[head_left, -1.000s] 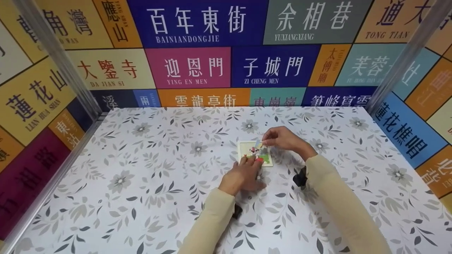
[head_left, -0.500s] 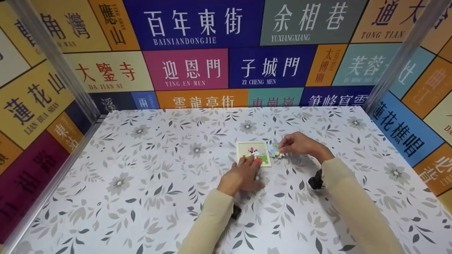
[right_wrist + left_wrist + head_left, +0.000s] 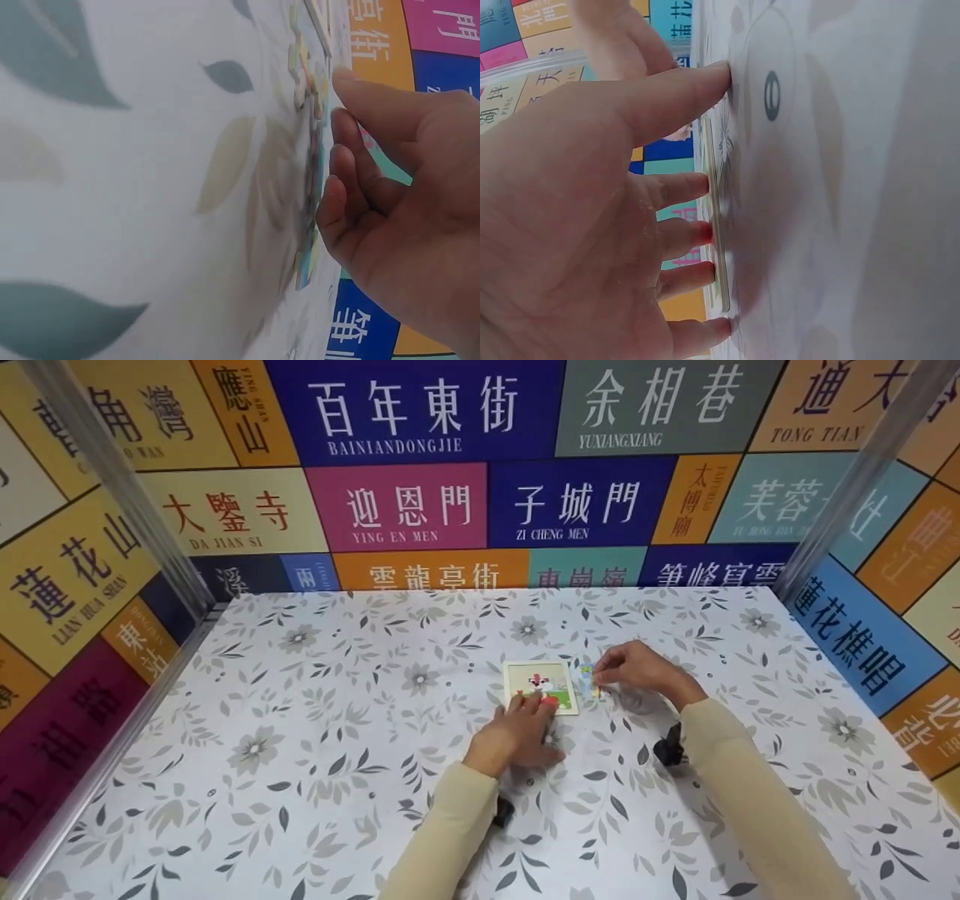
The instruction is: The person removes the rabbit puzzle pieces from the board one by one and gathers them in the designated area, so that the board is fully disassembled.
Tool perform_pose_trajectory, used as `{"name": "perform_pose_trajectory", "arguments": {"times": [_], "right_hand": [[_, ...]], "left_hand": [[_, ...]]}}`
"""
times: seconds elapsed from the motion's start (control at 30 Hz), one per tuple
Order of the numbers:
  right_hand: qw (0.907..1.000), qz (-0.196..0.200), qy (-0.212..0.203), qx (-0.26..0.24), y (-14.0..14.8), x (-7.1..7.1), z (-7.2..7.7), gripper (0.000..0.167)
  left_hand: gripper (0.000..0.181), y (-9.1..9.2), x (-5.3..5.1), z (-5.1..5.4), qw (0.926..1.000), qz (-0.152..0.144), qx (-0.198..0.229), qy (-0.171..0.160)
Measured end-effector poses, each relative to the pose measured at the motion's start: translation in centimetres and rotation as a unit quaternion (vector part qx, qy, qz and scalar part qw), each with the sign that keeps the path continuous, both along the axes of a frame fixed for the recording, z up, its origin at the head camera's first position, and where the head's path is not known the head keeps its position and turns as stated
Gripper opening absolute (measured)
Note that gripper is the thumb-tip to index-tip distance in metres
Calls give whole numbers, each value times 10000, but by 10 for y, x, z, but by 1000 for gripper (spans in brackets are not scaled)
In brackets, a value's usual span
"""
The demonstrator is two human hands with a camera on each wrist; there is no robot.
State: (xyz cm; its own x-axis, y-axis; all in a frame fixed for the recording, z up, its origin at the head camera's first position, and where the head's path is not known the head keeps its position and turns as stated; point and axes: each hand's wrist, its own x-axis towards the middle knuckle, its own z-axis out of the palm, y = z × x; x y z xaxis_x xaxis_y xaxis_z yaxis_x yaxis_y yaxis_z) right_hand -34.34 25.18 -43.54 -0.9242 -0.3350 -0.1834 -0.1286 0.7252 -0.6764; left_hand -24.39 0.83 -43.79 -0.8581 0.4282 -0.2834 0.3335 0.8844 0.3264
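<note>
A small square jigsaw puzzle in a pale frame (image 3: 574,690) lies on the table, with a cartoon figure in red and white on its picture. My left hand (image 3: 517,731) rests its fingertips on the lower edge of this puzzle; in the left wrist view the fingers are straight and the thumb (image 3: 682,94) is spread away. Just right of the frame lie blue and yellow jigsaw pieces (image 3: 587,673), several of them flat in the right wrist view. Over these pieces (image 3: 304,71) hovers my right hand (image 3: 637,669), its fingers loosely bent, a gap showing between thumb and forefinger.
A white tablecloth (image 3: 300,780) with grey leaves and flowers covers the table. Colourful panels with Chinese lettering (image 3: 420,412) stand behind and at both sides. Clear posts (image 3: 847,487) rise at the back corners.
My right hand has moved from the puzzle's upper right corner to the right, and jigsaw pieces now lie beside the frame there. My left hand has stayed on the puzzle.
</note>
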Motion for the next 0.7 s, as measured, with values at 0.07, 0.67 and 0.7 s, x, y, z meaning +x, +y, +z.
{"name": "perform_pose_trajectory", "arguments": {"times": [0.07, 0.67, 0.7], "right_hand": [[9999, -109, 106, -26, -5, -2, 0, 20], [9989, 104, -94, -449, -72, -13, -15, 22], [9988, 91, -141, -463, -74, -14, -16, 21]], "left_hand": [[82, 1, 0, 0, 10000, 23, -9, 2], [81, -2, 0, 5, 9999, -119, -47, 50], [81, -2, -1, 5, 9999, -119, -55, 35]]}}
